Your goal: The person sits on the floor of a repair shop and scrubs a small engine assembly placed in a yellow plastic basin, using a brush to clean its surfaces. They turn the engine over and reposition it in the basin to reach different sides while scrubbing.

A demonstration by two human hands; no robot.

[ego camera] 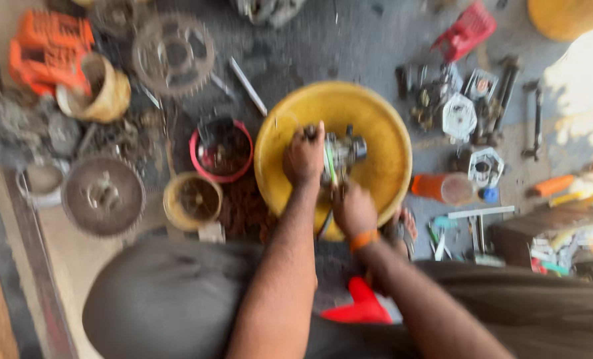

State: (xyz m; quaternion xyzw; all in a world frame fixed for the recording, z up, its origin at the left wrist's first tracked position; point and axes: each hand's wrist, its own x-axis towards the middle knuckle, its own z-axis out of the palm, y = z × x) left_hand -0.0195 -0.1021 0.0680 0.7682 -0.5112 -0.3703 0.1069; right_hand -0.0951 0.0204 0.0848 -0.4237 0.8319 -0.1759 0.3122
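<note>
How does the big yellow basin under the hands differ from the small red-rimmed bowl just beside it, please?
The yellow basin is much wider than the red-rimmed bowl. The basin's inside is bright yellow and mostly bare; the bowl's inside looks dark and filled with something too blurred to identify. The left hand and right hand hold a metal engine part over the basin, while nothing hangs over the bowl. Both are round, open-topped and sit on the grey floor.
</note>
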